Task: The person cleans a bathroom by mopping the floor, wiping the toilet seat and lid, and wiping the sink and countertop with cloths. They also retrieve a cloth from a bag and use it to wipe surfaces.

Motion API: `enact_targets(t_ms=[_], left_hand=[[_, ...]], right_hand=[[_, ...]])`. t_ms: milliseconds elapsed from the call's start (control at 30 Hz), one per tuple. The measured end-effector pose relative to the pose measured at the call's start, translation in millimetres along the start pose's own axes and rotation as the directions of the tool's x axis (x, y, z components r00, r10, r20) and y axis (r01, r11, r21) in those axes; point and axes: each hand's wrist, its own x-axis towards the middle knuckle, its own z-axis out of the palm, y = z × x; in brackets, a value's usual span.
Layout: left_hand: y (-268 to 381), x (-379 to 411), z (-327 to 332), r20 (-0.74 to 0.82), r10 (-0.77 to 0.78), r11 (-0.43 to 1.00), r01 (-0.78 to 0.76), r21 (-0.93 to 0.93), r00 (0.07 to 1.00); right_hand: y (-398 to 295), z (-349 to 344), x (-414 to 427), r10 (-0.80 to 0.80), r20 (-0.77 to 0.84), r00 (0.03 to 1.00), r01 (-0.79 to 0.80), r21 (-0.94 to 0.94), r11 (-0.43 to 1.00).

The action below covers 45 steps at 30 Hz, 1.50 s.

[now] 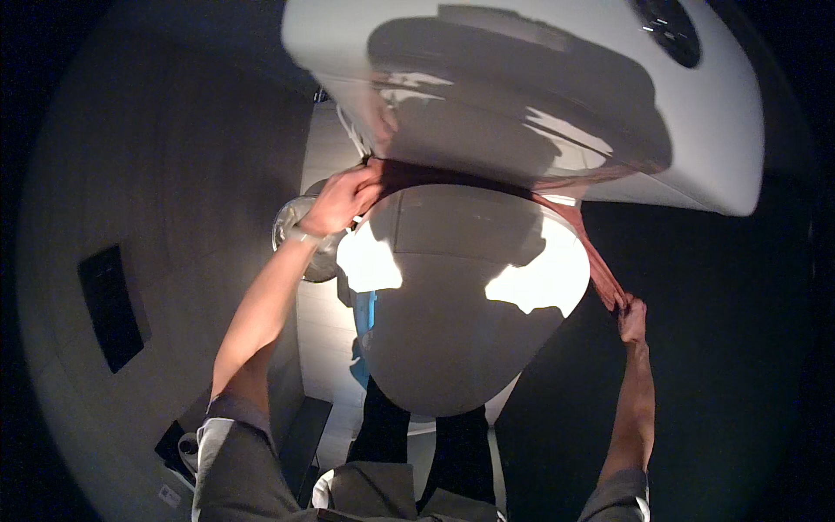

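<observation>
A reddish-brown cloth is stretched taut between my two hands. It runs along the back edge of a closed white toilet lid, below the white cistern or toilet body behind. At the lid's back left, my left hand grips one end of the cloth. Out beyond the lid's right side, my right hand is closed on the other end. The lid reflects bright patches of light. The middle of the cloth lies partly in shadow.
Left of the toilet stand a round bin with a liner and a blue object. A grey wall on the left bears a dark panel and a toilet roll. A dark surface lies right.
</observation>
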Motion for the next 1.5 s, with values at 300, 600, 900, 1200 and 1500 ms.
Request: enact_targets(t_ms=[300,600,900,1200,1500], left_hand=[[-140,-157,19,-0.318,-0.202,0.969,0.236,0.071,0.926],[-80,-215,35,-0.136,-0.407,0.876,0.344,-0.339,0.903],[-3,-90,112,-0.680,-0.043,0.990,-0.061,-0.128,0.732],[-34,-274,276,-0.227,-0.630,0.742,0.489,-0.459,0.742],[101,-420,257,0.547,-0.398,0.490,0.675,-0.552,0.737]], right_hand=[[-206,-70,18,-0.426,-0.143,0.893,0.377,-0.278,0.884],[-157,-63,-79,-0.334,0.174,0.926,0.356,-0.115,0.927],[-217,66,-23,-0.258,-0.536,0.804,0.293,-0.019,0.956],[-123,213,-235,0.319,-0.113,0.941,-0.254,0.391,0.885],[-65,173,-382,-0.173,0.254,0.952,0.086,0.321,0.943]])
